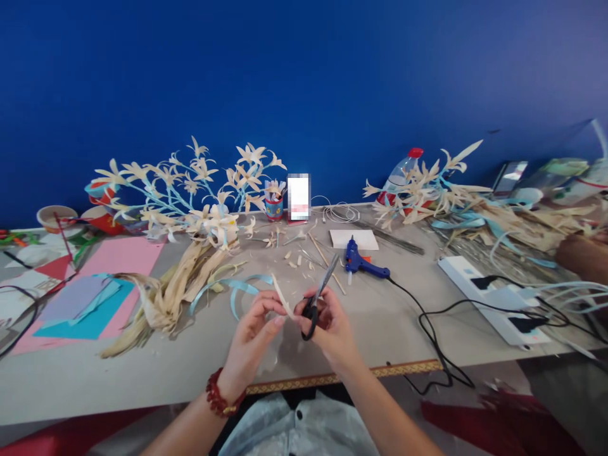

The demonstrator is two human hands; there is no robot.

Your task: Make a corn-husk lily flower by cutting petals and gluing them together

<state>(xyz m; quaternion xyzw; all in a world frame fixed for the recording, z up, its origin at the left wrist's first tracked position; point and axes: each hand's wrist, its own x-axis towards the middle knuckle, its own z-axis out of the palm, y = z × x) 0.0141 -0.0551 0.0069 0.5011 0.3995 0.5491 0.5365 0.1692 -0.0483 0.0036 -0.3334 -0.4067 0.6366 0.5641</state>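
A narrow cream strip of corn husk (281,294) is pinched in my left hand (259,326), which wears a red bead bracelet. My right hand (331,323) grips black-handled scissors (311,311), their blades pointing up and away from me. Its fingertips also meet the lower end of the husk strip. Behind my hands lie small husk scraps (297,259) and thin sticks (327,259). A light blue ribbon (244,286) curls just left of my left hand. To the left rests a bundle of dried corn husks (166,297).
A blue glue gun (363,261) lies right of my hands, its cord running toward a white power strip (489,301). Husk flower branches (190,183) stand at the back left, more flowers (427,180) at the right. Coloured paper (85,323) lies left. Another person's hand (582,256) is at far right.
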